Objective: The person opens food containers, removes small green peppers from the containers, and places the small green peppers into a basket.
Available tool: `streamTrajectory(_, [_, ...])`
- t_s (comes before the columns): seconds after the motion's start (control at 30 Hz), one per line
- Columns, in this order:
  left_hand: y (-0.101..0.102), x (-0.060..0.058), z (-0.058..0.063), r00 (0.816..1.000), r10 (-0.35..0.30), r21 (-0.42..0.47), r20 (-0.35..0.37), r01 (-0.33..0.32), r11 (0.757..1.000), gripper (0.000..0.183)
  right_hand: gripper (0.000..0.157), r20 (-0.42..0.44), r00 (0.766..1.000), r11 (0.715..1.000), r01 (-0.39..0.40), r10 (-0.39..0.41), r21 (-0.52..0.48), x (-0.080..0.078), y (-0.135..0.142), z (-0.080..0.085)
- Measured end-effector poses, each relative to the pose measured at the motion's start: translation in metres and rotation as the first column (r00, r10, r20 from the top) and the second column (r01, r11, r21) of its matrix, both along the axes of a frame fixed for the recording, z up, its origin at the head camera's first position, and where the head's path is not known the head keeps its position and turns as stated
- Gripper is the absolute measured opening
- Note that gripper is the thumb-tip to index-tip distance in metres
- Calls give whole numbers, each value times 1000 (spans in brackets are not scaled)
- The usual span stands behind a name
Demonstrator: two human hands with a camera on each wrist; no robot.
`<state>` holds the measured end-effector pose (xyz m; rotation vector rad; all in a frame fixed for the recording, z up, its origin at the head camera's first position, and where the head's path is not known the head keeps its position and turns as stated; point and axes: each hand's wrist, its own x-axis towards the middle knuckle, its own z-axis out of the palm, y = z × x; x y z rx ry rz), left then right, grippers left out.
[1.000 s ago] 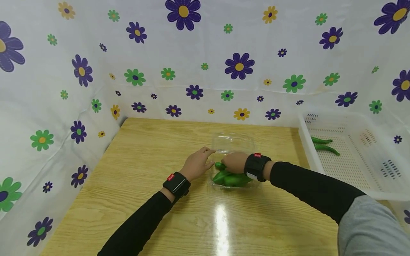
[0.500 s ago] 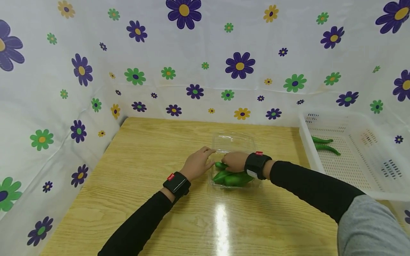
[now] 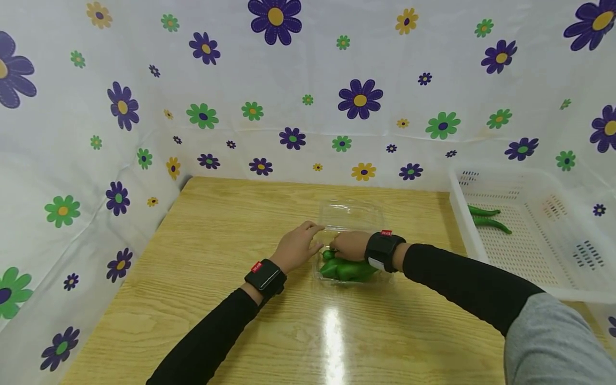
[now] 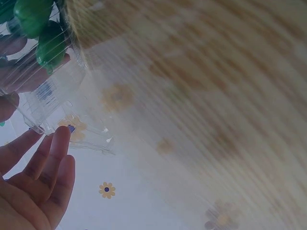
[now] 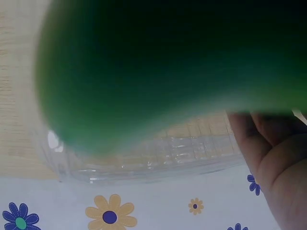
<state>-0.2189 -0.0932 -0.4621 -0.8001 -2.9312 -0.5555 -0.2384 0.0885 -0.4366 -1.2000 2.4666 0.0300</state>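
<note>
A clear plastic clamshell box [image 3: 353,214] stands open on the table with its lid tipped back. Several green peppers [image 3: 353,271] lie in its front half. My left hand [image 3: 294,248] is at the box's left side, its nearly straight fingers touching the clear edge in the left wrist view. My right hand [image 3: 351,246] reaches into the box from the right and grips a small green pepper [image 3: 329,255] at its fingertips; most of that pepper is hidden by the hand. Close to the right wrist camera, one pepper [image 5: 144,81] shows large and blurred.
At the right stands a white perforated plastic basket [image 3: 529,235] with a couple of long green chillies [image 3: 492,223] by its left wall. A wooden table [image 3: 226,224] lies beneath, with a flower-patterned cloth [image 3: 308,69] behind it and at the sides.
The small pepper at my right fingertips has shifted slightly toward the front of the box, and the right hand has turned a little with it. My left hand has kept its place.
</note>
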Motion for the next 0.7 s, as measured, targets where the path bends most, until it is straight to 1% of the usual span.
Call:
streamTrajectory(0.13, [0,0,0,1000,-4,-1,-7,4,1000,43,22,-7,1000,1000,-15,15,11,0,-1,-2])
streamTrajectory(0.27, [0,0,0,1000,-12,-3,-14,12,1000,43,17,27,1000,1000,15,-15,-6,-1,0,-2])
streamTrajectory(0.4, [0,1,2,1000,-13,3,-15,13,1000,42,8,62,997,997,45,-41,-57,-3,0,-5])
streamTrajectory(0.57, [-1,1,2,1000,-13,6,-16,13,1000,42,7,106,993,994,64,-55,-87,-5,3,-8])
streamTrajectory(0.7, [-1,1,1,1000,-17,-3,-23,17,1000,43,12,89,996,991,44,-33,-123,-5,7,-8])
